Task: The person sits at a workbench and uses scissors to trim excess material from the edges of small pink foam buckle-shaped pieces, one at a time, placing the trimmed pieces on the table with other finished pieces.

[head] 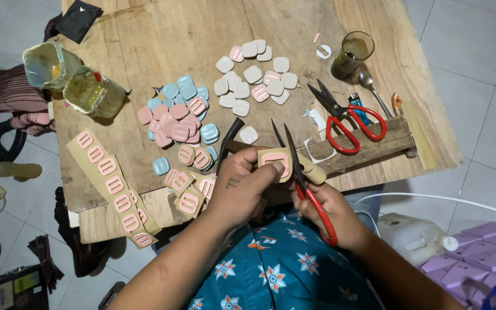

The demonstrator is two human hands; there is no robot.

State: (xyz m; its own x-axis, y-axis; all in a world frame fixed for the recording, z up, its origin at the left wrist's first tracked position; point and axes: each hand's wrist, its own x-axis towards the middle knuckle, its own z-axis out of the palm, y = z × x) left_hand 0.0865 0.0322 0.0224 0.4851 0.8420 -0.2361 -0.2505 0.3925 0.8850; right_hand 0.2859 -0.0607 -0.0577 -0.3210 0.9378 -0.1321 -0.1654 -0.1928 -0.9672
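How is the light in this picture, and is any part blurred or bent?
Head view: soft even light, weak shadows under the red-handled scissors lying on the wooden table; the left hand and right hand are sharp; the wide lens bends the floor tiles at the edges.

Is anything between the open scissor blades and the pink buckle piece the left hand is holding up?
Nothing visible is. The left hand pinches the tan-backed pink buckle piece at its lower edge. The red-handled scissors in the right hand have their open blades right at the piece. The thumb sits on the piece beside the blades.
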